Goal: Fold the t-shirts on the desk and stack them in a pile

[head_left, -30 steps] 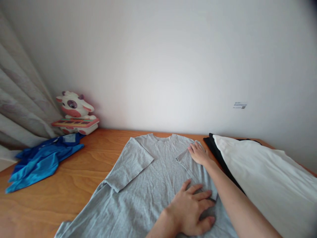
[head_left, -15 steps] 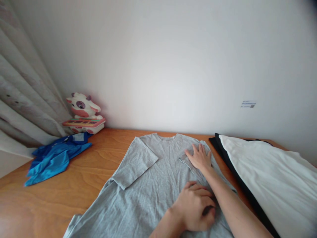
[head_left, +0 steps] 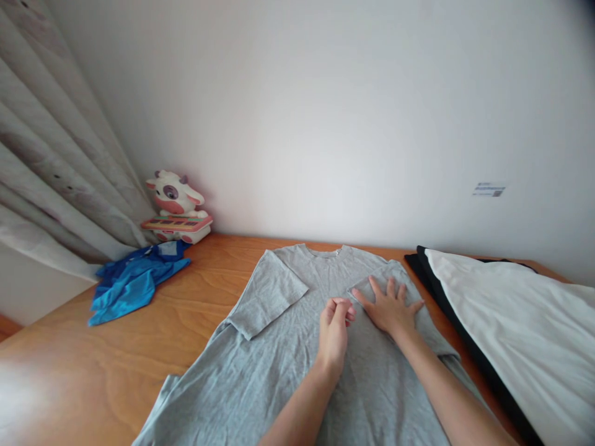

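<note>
A grey short-sleeved T-shirt lies spread on the wooden table, its neckline toward the wall. Both sleeves are folded inward over the body. My right hand rests flat with spread fingers on the right-hand sleeve. Just left of it, over the shirt's chest, is my left hand, its fingers curled in and no cloth seen in them. The left-hand sleeve lies flat, untouched. The shirt's lower end runs out of view at the bottom.
A white garment lies over a black one on the right. At the back left, a toy cow with a keyboard stands behind a crumpled blue garment. A curtain hangs at the left; a wall closes off the table's far side.
My left hand has moved up and away from the shirt's lower right to beside my right hand. My right hand stays on the sleeve, fingers spread wider. The view has shifted slightly left.
</note>
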`<state>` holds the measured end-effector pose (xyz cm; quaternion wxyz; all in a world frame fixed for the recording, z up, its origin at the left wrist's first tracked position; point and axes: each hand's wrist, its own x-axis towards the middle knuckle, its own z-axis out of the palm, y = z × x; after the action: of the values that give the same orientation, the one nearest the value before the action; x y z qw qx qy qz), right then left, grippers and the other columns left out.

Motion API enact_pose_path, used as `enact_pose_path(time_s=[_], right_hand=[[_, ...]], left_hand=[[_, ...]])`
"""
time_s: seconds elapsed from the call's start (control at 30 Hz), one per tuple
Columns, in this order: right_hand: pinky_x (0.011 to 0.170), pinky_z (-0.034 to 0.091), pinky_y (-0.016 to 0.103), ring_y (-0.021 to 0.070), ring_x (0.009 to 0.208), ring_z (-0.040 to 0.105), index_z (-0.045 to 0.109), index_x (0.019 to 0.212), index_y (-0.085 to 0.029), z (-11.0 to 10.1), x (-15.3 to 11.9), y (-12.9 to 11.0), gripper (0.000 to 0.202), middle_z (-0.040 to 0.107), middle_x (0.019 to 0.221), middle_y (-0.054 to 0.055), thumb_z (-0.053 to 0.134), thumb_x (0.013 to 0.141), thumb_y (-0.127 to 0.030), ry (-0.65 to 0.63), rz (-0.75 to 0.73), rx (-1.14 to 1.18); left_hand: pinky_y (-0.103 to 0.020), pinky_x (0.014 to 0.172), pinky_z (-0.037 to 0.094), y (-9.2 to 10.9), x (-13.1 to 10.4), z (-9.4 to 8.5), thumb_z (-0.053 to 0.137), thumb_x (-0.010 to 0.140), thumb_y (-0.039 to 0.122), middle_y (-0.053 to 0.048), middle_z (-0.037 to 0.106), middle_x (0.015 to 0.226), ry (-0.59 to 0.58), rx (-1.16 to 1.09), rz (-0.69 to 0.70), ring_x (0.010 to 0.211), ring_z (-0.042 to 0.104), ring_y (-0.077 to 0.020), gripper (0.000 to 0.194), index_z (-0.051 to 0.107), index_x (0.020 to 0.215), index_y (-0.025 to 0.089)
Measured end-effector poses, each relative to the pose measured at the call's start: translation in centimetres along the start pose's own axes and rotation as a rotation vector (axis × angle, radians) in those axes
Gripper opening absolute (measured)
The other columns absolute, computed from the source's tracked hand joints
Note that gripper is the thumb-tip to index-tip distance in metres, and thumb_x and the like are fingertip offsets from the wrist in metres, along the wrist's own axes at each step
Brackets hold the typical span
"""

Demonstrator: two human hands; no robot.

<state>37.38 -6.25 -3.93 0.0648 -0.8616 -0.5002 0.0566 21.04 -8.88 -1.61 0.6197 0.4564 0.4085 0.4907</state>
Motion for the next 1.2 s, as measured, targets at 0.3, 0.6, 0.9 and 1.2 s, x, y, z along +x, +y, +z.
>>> enact_pose_path(time_s=[0.3,0.6,0.9,1.2], right_hand=[[0.119,0.013,0.068,0.0393,0.156,0.015,0.035,0.159,-0.009,0.2,-0.1,0.3,0.075,0.025,0.167,0.026,0.023,0.101,-0.055,0.1,0.0,-0.017],[0.115,0.006,0.073,0.0515,0.153,0.012,0.035,0.161,-0.025,0.3,0.6,0.0,0.094,0.022,0.169,0.023,0.027,0.088,-0.084,0.059,0.07,0.018],[0.115,0.01,0.073,0.0491,0.153,0.016,0.04,0.159,-0.023,0.1,1.9,0.6,0.099,0.025,0.167,0.023,0.029,0.085,-0.088,0.078,0.056,0.026],[0.09,0.047,0.039,0.0296,0.103,0.068,0.065,0.116,-0.015,-1.6,-0.9,-0.5,0.041,0.072,0.11,0.018,0.029,0.103,-0.027,0.168,-0.333,-0.082]], left_hand=[[-0.041,0.104,0.048,5.2,5.7,-9.9,0.056,0.087,0.019,-0.011,0.068,0.126,0.046,0.891,0.283,0.119,0.063,-0.0258,0.023,0.064,0.109,0.021],[-0.06,0.123,0.018,4.4,7.0,-15.4,0.041,0.09,0.079,-0.02,0.026,0.168,-0.091,1.679,0.165,0.156,0.02,-0.0428,0.091,0.039,0.158,0.018],[-0.059,0.125,0.015,3.2,8.4,-15.3,0.04,0.089,0.082,-0.018,0.028,0.168,-0.059,1.663,0.224,0.156,0.022,-0.0413,0.093,0.041,0.158,0.019],[-0.044,0.103,0.044,4.2,7.5,-14.8,0.045,0.1,0.051,-0.015,0.072,0.108,-0.01,1.57,0.45,0.11,0.065,-0.0306,0.043,0.073,0.096,0.018]])
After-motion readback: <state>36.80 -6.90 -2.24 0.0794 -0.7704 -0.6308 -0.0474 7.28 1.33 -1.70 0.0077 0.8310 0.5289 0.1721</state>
